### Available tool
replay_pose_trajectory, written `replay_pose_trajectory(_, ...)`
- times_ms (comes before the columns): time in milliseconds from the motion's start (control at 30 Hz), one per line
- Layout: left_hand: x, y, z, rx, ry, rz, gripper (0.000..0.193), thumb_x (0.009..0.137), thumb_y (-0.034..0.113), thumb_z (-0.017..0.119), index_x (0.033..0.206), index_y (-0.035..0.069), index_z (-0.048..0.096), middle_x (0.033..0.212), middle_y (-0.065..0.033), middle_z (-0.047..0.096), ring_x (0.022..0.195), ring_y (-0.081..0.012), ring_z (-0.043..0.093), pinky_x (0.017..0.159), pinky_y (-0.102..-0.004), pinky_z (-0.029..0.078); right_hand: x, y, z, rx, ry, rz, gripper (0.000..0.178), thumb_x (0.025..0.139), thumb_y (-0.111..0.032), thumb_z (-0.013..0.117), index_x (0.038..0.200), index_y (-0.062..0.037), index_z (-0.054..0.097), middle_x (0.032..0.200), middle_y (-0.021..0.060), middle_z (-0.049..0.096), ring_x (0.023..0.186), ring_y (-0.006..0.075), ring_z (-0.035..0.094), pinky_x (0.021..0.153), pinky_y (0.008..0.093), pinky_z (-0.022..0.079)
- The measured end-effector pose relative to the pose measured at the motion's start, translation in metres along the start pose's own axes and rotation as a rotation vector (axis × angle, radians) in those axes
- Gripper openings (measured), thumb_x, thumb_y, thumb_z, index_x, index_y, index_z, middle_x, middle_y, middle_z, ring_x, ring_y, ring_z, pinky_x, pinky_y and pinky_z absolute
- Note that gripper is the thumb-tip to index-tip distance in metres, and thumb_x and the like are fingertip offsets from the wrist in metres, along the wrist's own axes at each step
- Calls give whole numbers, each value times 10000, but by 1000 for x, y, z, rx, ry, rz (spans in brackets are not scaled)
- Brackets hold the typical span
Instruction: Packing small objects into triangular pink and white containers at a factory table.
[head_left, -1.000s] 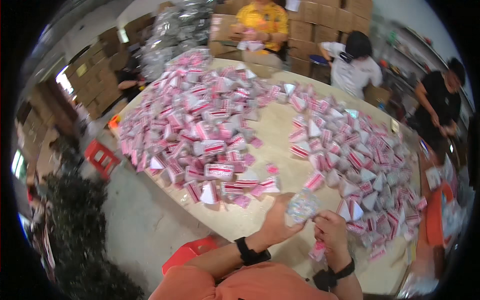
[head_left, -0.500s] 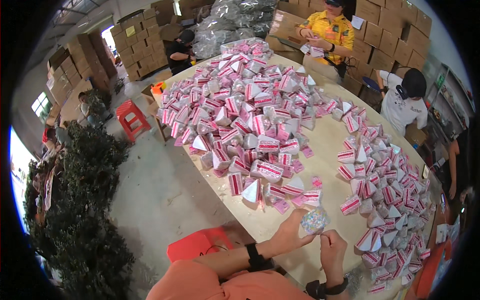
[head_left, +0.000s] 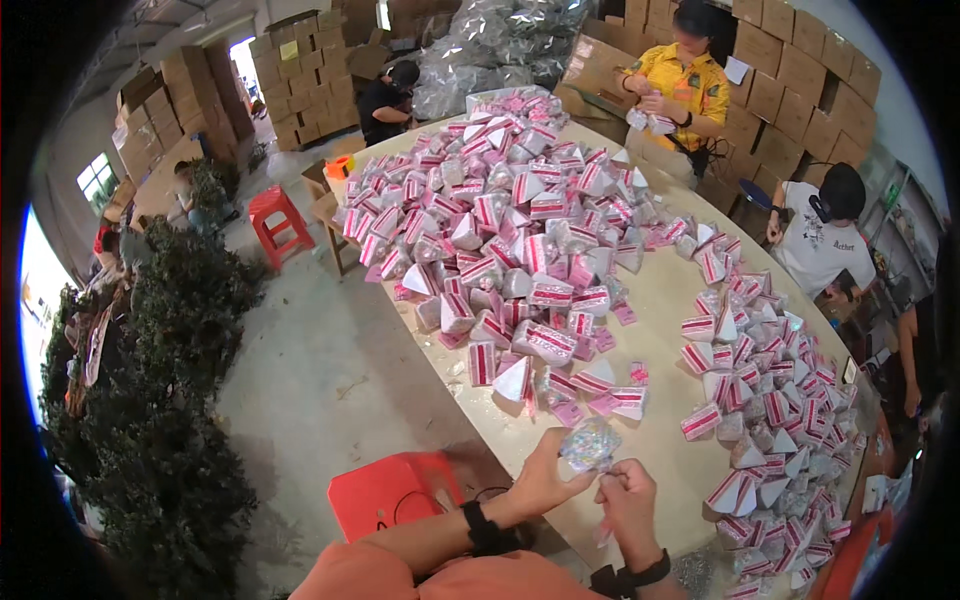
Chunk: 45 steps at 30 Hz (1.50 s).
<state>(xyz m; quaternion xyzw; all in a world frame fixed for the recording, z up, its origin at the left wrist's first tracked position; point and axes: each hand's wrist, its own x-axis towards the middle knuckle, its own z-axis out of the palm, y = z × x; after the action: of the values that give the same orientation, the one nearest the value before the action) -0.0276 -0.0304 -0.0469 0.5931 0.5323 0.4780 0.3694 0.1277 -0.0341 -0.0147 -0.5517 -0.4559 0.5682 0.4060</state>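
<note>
My left hand point(head_left: 544, 478) is closed around a small wedge-like piece in clear shiny wrap point(head_left: 590, 444), its visible face speckled in many colours. Just beneath it, my right hand point(head_left: 630, 498) pinches the gathered tail of the wrap. A small pink piece point(head_left: 602, 531) hangs below the right fingers; its kind is unclear. Beyond my hands lies a big heap of wrapped cake-slice-shaped pieces point(head_left: 545, 292), white with pink bands, with pink cards among them. A second heap of the same pieces point(head_left: 775, 410) runs along the table's right side.
Both heaps lie on a pale table point(head_left: 655, 300). A red stool point(head_left: 385, 495) stands by its left edge, another red stool point(head_left: 278, 228) farther off. Dark artificial greenery point(head_left: 165, 420) fills the left. Co-workers in yellow point(head_left: 690, 90), white point(head_left: 825, 230) and black point(head_left: 388, 105) surround the table.
Both hands and the wrapped piece have shifted left and slightly nearer to me. The right fingers have closed in at the wrap's tail, and a pink piece now shows below them. The view has turned slightly.
</note>
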Motion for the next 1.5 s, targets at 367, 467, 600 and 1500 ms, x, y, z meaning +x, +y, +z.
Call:
replay_pose_trajectory(367,-54,6,37,-170,45,-224,549,722,167,730,1122,-12,400,950,-122,529,881,-170,546,792,-305,454,-28,34,-38,411,-153,173,132,829,22,526,925,-26,450,645,96,572,454,116,508,408,230,422)
replay_pose_trajectory(467,-60,-8,45,-177,58,-246,556,726,159,729,1129,-15,388,932,-116,543,857,-155,551,770,-303,463,-29,43,-44,464,-184,163,121,839,17,533,943,-11,478,693,95,590,543,123,559,493,236,468)
replay_pose_trajectory(600,-53,5,58,-281,24,-286,522,735,77,700,1134,-17,377,1001,-128,529,903,-155,547,817,-311,462,-27,61,-59,470,-181,84,76,859,-11,559,923,5,520,758,89,607,645,126,591,601,250,495)
replay_pose_trajectory(1500,-5,-1,-79,-199,135,-143,519,736,87,656,1172,-2,389,1056,-107,467,961,-183,478,878,-314,400,6,38,45,239,-347,59,100,843,-81,622,916,-26,581,838,13,604,779,74,572,690,220,455)
